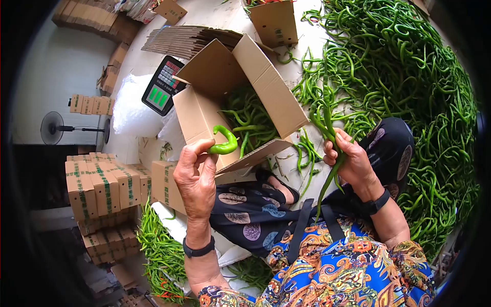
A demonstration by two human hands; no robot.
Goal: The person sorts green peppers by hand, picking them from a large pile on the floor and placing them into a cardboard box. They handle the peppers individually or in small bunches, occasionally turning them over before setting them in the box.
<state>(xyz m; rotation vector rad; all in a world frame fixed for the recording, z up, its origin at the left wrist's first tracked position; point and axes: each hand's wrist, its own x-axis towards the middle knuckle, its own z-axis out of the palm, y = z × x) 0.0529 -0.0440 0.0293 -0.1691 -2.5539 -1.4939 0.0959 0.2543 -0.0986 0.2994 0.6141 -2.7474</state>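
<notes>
Shirt [327, 266] in a loud blue and orange print is closest, with dark leaf-patterned trousers [238, 207] past it. Left hand [197, 179] has its fingertips closed on one curled green pepper [226, 145], held up over the near edge of an open cardboard box [268, 84]. Right hand [353, 161] is wrapped around a few long green peppers [327, 115] — gripped mid-length, ends poking out above and below. There's a dark band on each wrist. The box has loose peppers [250, 117] down inside, and just beside it sit a scale [164, 82] with green displays and some clear plastic [135, 105]. Huge pepper heap [404, 77] spreads along the right side. Further out — flattened cardboard [184, 41] behind the box, taped cartons [102, 187] stacked on the left, and a fan [52, 128] beyond those
</notes>
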